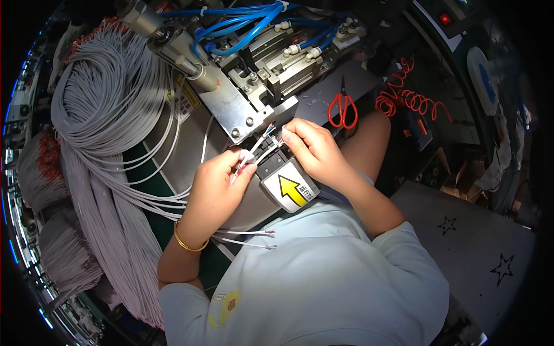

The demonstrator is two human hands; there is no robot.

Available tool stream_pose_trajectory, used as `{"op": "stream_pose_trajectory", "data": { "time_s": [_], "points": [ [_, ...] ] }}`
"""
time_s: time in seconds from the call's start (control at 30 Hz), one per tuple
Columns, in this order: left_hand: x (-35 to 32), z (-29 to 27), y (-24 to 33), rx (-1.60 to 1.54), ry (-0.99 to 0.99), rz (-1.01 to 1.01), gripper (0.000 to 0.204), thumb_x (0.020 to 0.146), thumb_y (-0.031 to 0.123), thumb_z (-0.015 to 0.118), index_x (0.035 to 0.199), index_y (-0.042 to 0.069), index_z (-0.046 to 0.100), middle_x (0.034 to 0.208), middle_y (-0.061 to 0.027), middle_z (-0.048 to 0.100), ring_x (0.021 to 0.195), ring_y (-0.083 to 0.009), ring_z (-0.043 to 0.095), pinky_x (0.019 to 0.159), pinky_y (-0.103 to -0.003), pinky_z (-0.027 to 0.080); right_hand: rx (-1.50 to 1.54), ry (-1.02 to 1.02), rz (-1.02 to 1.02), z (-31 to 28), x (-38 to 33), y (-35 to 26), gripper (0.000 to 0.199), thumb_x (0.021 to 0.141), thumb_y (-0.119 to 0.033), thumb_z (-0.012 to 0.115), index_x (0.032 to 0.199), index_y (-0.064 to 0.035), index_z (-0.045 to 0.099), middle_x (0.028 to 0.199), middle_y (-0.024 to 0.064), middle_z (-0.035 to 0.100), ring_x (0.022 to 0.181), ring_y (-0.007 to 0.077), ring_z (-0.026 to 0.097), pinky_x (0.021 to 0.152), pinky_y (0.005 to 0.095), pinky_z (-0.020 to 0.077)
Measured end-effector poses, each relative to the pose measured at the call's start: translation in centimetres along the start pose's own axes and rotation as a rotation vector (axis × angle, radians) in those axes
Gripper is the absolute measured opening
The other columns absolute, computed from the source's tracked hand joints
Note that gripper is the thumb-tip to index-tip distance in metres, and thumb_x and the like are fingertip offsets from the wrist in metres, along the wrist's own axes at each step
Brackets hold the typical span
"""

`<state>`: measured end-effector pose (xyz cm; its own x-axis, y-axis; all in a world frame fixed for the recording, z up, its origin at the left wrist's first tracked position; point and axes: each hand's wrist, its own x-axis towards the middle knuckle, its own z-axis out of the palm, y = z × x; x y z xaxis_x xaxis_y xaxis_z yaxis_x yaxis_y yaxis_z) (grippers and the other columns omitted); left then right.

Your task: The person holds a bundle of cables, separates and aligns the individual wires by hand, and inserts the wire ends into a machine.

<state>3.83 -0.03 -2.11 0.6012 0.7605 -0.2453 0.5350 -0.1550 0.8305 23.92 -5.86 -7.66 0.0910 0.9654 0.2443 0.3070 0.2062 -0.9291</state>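
In my left hand [214,187], thumb and fingers pinch a white cable [257,145]; thin coloured wires fan out of its far end. A bit of red shows between those fingers. My right hand [314,151] is closed at the front of a metal pneumatic machine [222,104], fingertips pressed together beside the cable end. What exactly they grip is too small and covered to make out. Just below the fingertips sits a white block with a yellow arrow [290,187]. Two loose cable ends [254,239] with bared wires stick out under my left wrist.
A big coil of grey cables [109,86] hangs at the left, with more cable bundles [63,248] below it. Blue air hoses [248,23] cross the machine's top. Red-handled scissors [343,109] lie right of it, near a coiled red hose [398,101].
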Motion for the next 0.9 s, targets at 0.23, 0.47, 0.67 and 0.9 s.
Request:
{"op": "stream_pose_trajectory", "data": {
  "time_s": [0.23, 0.47, 0.67, 0.9],
  "points": [
    [-0.2, 1.3, 0.2, 0.323, 0.145, 0.104, 0.012, 0.084, 0.003, 0.064, 0.095, 0.001, 0.061, 0.078, -0.0156, 0.057, 0.067, -0.0368, 0.059, 0.058, -0.039, 0.047, -0.05, -0.101, 0.089, -0.3, 0.5, 1.1, 0.016, 0.095, -0.015, 0.054, 0.089, -0.0003, 0.056, 0.076, 0.0118, 0.056, 0.071, 0.0264, 0.055, 0.067, 0.035, 0.0428],
    [-1.1, 2.5, 1.6, 0.499, 0.165, 0.171, 0.012, 0.084, 0.01, 0.065, 0.095, 0.006, 0.062, 0.087, -0.0131, 0.051, 0.063, -0.0328, 0.058, 0.054, -0.04, 0.047, -0.089, -0.096, 0.047, -0.3, 0.7, 1.2, 0.014, 0.094, -0.014, 0.056, 0.091, -0.0006, 0.056, 0.078, 0.0121, 0.057, 0.072, 0.0288, 0.056, 0.069, 0.0373, 0.0427],
    [-0.8, 3.2, 1.6, 0.632, 0.143, 0.275, 0.013, 0.083, 0.014, 0.068, 0.087, 0.003, 0.062, 0.085, -0.0092, 0.049, 0.058, -0.0245, 0.055, 0.049, -0.036, 0.043, -0.277, -0.01, -0.128, -0.3, 0.9, 1.4, 0.01, 0.089, -0.012, 0.06, 0.092, -0.0027, 0.059, 0.079, 0.009, 0.058, 0.075, 0.0276, 0.056, 0.072, 0.0367, 0.0415],
    [-0.7, 3.3, 1.6, 0.641, 0.147, 0.303, 0.015, 0.082, 0.016, 0.069, 0.088, 0.003, 0.062, 0.085, -0.0092, 0.049, 0.058, -0.0247, 0.055, 0.05, -0.036, 0.044, -0.419, -0.014, -0.206, -0.8, 1.0, 0.6, 0.009, 0.084, -0.011, 0.065, 0.091, -0.0051, 0.063, 0.08, 0.0055, 0.059, 0.077, 0.025, 0.057, 0.074, 0.0349, 0.0399]
  ]
}}
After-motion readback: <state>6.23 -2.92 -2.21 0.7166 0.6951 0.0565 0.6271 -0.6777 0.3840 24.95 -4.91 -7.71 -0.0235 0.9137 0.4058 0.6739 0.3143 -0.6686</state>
